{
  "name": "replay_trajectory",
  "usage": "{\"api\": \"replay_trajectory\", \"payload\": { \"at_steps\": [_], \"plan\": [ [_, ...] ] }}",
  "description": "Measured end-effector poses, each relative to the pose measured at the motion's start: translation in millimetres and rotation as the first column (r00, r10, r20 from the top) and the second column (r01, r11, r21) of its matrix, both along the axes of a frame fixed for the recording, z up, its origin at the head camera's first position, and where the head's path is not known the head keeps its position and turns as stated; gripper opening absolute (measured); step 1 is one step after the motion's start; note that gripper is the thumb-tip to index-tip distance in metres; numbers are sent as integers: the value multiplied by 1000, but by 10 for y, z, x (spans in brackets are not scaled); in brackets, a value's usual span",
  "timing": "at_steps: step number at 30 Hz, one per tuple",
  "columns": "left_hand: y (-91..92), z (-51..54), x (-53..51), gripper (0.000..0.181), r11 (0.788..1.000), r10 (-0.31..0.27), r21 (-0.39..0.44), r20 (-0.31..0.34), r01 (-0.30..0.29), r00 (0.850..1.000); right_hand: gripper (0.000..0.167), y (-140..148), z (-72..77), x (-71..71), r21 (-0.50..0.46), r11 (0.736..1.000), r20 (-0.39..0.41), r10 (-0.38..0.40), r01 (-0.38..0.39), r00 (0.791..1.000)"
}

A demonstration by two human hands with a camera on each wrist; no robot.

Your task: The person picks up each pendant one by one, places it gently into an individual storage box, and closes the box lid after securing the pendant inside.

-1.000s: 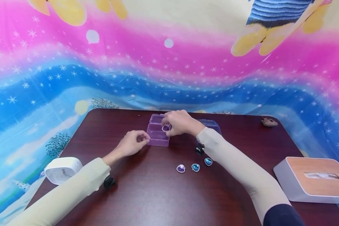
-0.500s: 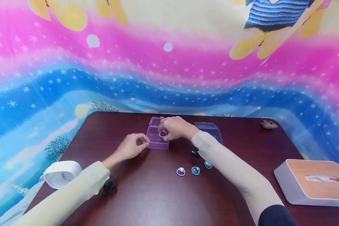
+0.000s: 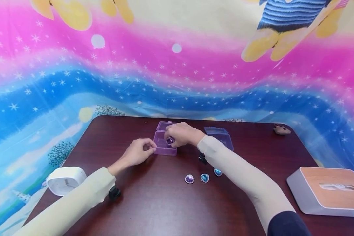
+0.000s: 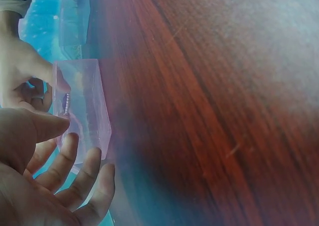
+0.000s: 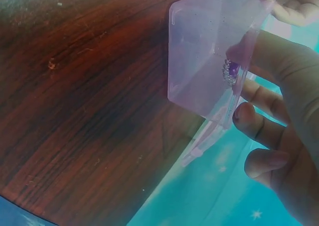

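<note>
Right hand [image 3: 183, 134]: centre of the head view, reaching over the purple box [image 3: 165, 152]. Thumb and fingers pinch a gem [image 3: 170, 141], purple with a beaded edge. The gem is within the mouth of the box; the right wrist view shows it through the wall, near the rim and apart from the floor.

Left hand [image 3: 137, 152]: left of centre. Thumb and a fingertip pinch the box at its lower left corner, other fingers loosely bent. Hold judged adequate; the box looks light, so this corner should be kept pinned against any knock.

Recommended: lower the gem to the floor before parting the fingers, since a release at rim height could make it bounce or turn over. Part them only slightly, the walls being close, and lift straight up so that the beading does not catch. Keep knuckles off the lid [image 3: 163, 126], which lies back at the upper edge of the box.

Noted below centre: a loose purple gem [image 3: 189, 179] and two blue gems [image 3: 205, 178]. The right sleeve [image 3: 224, 160] partly covers one blue gem; raise that arm when withdrawing, to avoid sweeping it.
</note>
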State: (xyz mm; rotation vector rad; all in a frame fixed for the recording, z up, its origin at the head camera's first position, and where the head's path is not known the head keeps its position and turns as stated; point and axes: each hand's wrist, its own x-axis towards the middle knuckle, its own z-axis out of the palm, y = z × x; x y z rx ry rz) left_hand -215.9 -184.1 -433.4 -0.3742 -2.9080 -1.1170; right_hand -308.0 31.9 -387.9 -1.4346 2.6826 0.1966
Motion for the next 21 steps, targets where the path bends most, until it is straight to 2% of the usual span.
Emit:
{"api": "replay_trajectory", "payload": {
  "at_steps": [11,16,21],
  "plan": [
    [8,-21,1,3,1000,4,8,27,-4,1000,34,-37,6,6,49,999,3,3,-3,1000],
    [13,-23,8,4,1000,4,12,24,-4,1000,30,-17,19,6,14,1000,59,-20,19,998],
    [21,-23,14,4,1000,6,14,24,-6,1000,34,23,64,-9,-27,998,109,-49,52,993]
  ]
}}
